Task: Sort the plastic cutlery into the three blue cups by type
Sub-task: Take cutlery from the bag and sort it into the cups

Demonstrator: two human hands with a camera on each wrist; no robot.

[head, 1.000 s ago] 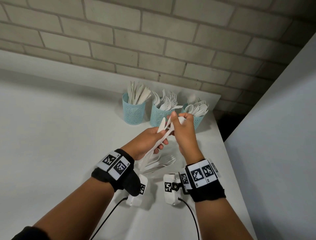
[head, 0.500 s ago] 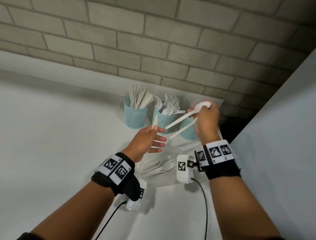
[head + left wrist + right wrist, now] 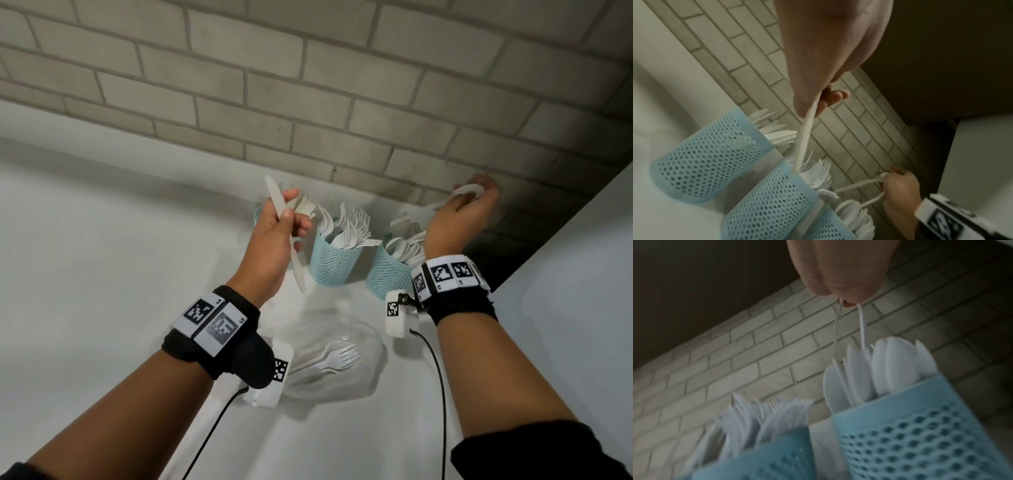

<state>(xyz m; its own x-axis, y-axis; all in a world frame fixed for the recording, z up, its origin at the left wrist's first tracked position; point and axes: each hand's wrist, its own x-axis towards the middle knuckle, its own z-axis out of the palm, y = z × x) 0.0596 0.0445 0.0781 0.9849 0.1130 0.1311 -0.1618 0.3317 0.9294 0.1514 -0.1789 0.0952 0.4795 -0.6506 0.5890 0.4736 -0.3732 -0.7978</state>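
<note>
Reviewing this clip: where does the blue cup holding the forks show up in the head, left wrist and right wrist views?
Head: the fork cup is the middle of the three, just right of the left hand.
Left wrist: lower centre, forks fanning out toward the brick wall.
Right wrist: bottom left, blurred, left of the spoon cup.
Shared landmark: the brick wall behind the cups.

Three blue mesh cups are seen on the table. One knife is held in the left hand, two spoons in the right hand. The forks cannot be counted.
</note>
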